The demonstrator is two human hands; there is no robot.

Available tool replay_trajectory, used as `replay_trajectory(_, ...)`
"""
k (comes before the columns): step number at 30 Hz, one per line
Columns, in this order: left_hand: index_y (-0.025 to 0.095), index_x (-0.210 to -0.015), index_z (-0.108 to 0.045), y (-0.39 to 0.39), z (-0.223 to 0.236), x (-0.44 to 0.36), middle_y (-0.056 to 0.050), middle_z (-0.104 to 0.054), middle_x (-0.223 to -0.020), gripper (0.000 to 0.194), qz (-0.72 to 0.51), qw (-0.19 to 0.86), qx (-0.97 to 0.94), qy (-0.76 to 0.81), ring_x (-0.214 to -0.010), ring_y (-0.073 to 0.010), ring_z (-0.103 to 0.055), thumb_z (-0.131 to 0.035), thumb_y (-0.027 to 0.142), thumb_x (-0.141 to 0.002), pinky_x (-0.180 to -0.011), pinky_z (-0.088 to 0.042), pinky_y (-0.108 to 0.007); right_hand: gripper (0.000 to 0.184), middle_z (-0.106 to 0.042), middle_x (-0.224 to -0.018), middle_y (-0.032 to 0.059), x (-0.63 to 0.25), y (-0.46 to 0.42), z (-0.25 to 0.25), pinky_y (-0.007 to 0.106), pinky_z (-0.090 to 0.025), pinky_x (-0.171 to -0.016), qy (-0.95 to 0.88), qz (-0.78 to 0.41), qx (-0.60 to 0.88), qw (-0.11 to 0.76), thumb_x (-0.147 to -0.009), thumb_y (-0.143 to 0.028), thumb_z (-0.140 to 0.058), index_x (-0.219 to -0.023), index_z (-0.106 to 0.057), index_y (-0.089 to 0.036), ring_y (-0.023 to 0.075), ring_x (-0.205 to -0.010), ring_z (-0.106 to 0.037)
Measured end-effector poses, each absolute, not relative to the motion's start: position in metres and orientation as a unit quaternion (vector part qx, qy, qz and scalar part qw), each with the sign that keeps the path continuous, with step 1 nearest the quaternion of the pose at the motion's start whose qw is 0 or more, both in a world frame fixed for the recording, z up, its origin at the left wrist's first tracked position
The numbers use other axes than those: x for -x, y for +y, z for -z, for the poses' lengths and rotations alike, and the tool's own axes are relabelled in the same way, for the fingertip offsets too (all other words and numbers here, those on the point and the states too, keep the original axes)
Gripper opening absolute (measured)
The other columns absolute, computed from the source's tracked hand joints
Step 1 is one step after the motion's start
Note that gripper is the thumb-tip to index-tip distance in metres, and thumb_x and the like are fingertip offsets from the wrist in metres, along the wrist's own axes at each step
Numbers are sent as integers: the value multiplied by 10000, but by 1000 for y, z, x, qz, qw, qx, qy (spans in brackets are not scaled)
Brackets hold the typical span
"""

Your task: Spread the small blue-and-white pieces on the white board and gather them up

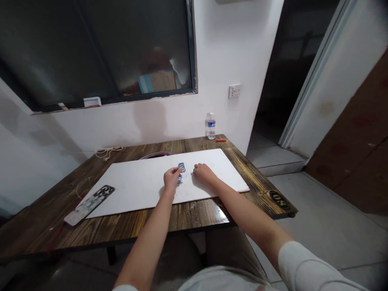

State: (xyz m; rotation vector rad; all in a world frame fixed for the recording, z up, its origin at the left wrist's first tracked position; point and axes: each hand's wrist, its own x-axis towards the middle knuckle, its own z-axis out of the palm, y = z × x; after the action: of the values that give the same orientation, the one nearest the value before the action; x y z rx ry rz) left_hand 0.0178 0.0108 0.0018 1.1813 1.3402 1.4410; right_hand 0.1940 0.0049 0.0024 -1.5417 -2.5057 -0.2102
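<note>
Over the middle of a white board (136,184), the fingers of my left hand (171,178) are closed on a small blue-and-white flat piece (182,166). It looks like a little frame or card, too small to name exactly. Just below those fingers, another blue-striped piece (180,179) shows. To the right, my right hand (203,173) rests low over the board with its fingers bent together. A tiny blue bit (192,173) is at its fingertips; whether it is pinched or only touched is hidden.
The board lies on a dark wooden table (130,226). A phone (89,205) overlaps its left edge. Behind stand a water bottle (211,127) and a red pen-like object (221,140). A white cable (109,151) lies at the back left, and a round-rimmed item (156,154) sits behind the board.
</note>
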Motion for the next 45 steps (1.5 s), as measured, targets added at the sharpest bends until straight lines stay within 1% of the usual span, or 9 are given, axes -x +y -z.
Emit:
replay_trajectory(8, 143, -782, -715, 11, -5, -20, -34, -654, -633, 427, -572, 413, -462, 537, -542, -128, -583, -796, 457, -504, -432, -397, -195, 283, -668, -1043, 193, -195, 11, 4, 339, -396, -791, -827, 81, 540, 134, -960, -216, -451, -992, -700, -84, 265, -989, -604)
replay_trajectory(13, 143, -797, -717, 11, -3, -18, -41, -659, -643, 447, -567, 409, -469, 540, -544, -128, -582, -788, 483, -516, -435, -406, -195, 244, -712, -933, 136, -195, 12, 3, 294, -414, -739, -799, 41, 572, 181, -962, -193, -459, -1011, -686, -118, 214, -835, -642)
replay_trajectory(18, 144, -842, -725, 12, 2, -15, -48, -663, -666, 461, -550, 407, -473, 554, -556, -135, -597, -776, 491, -542, -426, -405, -190, 184, -718, -1006, 110, -197, 10, 6, 269, -458, -812, -819, -6, 460, 343, -935, -137, -517, -1021, -680, -155, 174, -915, -652)
replay_trajectory(22, 144, -822, -726, 13, 4, -14, -39, -652, -632, 453, -540, 414, -462, 568, -536, -137, -595, -786, 484, -529, -426, -397, -195, 155, -738, -984, 88, -195, 12, 11, 295, -501, -827, -794, -85, 373, 473, -935, -248, -565, -998, -693, -186, 174, -895, -682)
replay_trajectory(26, 146, -755, -722, 13, 2, -16, -50, -673, -635, 424, -539, 424, -481, 547, -540, -137, -606, -813, 476, -505, -460, -398, -200, 189, -739, -836, 61, -187, 16, 17, 308, -532, -746, -736, -189, 361, 540, -902, -358, -590, -891, -685, -195, 180, -769, -696)
replay_trajectory(31, 149, -762, -730, 8, -2, -20, -47, -682, -631, 449, -540, 427, -514, 512, -568, -148, -610, -823, 509, -511, -499, -409, -218, 207, -676, -721, -11, -186, 21, 20, 275, -513, -629, -694, -288, 356, 555, -830, -384, -629, -909, -531, -219, 151, -616, -657)
replay_trajectory(34, 151, -758, -732, 5, -5, -21, -40, -679, -627, 433, -542, 422, -523, 504, -569, -147, -596, -823, 501, -518, -511, -409, -228, 214, -655, -685, -50, -189, 21, 17, 265, -491, -626, -705, -284, 371, 534, -822, -279, -588, -965, -434, -239, 140, -585, -629)
replay_trajectory(38, 156, -735, -744, 3, -7, -21, -48, -678, -605, 382, -513, 424, -552, 502, -566, -159, -600, -827, 470, -534, -523, -410, -242, 259, -658, -663, -69, -192, 17, 11, 268, -481, -642, -731, -262, 401, 487, -798, -201, -562, -990, -395, -248, 141, -580, -621)
replay_trajectory(45, 165, -712, -754, 1, -7, -22, -59, -688, -620, 354, -473, 432, -587, 495, -585, -178, -623, -831, 466, -542, -535, -421, -253, 322, -652, -621, -75, -192, 20, 17, 260, -484, -594, -700, -327, 379, 509, -776, -329, -662, -942, -397, -254, 143, -531, -619)
